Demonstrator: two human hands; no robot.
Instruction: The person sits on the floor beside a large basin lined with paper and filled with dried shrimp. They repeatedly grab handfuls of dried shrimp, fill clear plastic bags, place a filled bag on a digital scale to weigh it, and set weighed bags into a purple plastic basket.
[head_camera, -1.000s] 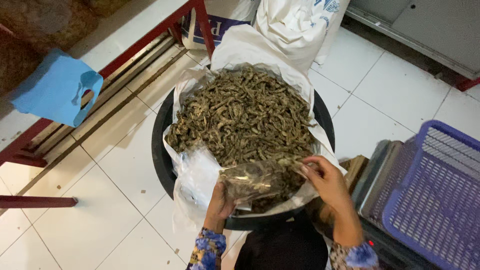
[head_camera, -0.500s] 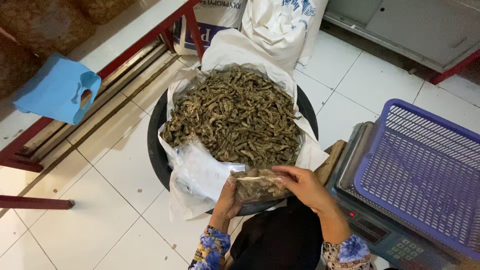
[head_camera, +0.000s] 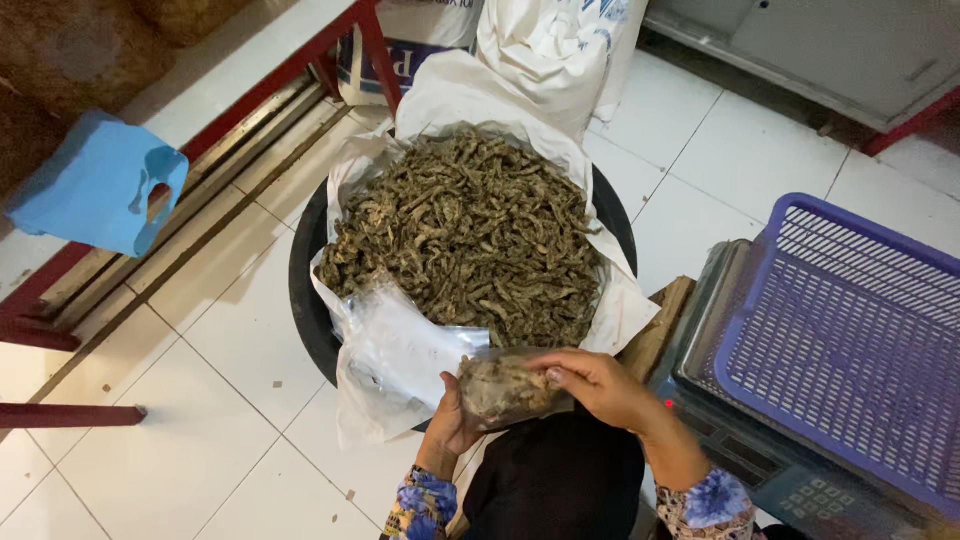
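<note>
Now left hand (head_camera: 452, 425) and right hand (head_camera: 598, 385) grip crinkly clear bag (head_camera: 505, 388) of shrivelled brown strips.

Blue floral sleeves (head_camera: 420, 505), black garment (head_camera: 555, 480)

Purple basket (head_camera: 850, 330), blue bag (head_camera: 95, 185), black tub (head_camera: 305, 300) w/ brownish-green dried bits (head_camera: 470, 235).

White tiled floor (head_camera: 180, 400), red metal frame (head_camera: 375, 45), blue plastic stool (head_camera: 95, 185) at left
</note>
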